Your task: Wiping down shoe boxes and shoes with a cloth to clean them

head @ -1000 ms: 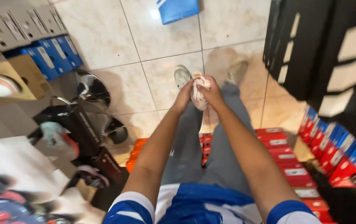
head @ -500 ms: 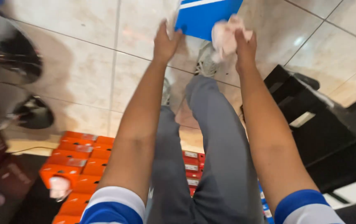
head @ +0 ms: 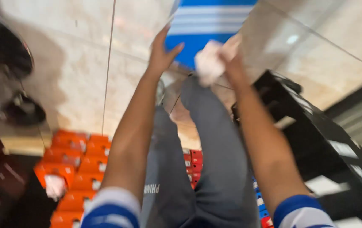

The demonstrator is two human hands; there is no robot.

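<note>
both arms stretched forward over grey-trousered legs, frame blurred. left hand (head: 162,52) is open, fingers spread, reaching at the near edge of a blue box (head: 206,25) with white stripes that lies on the tiled floor (head: 75,76) ahead – looks to touch the box edge, blur makes contact hard to confirm. right hand (head: 231,63) is closed around a crumpled white paper wad (head: 209,63), held just beside the box's near corner. the hands are apart, the wad between them. orange boxes (head: 79,164) stacked low left under the left arm, a few red ones between the legs. black shelf (head: 316,139) at right beside the right forearm. dark shoes (head: 20,112) at far left on the floor – well apart from the hands.
</note>
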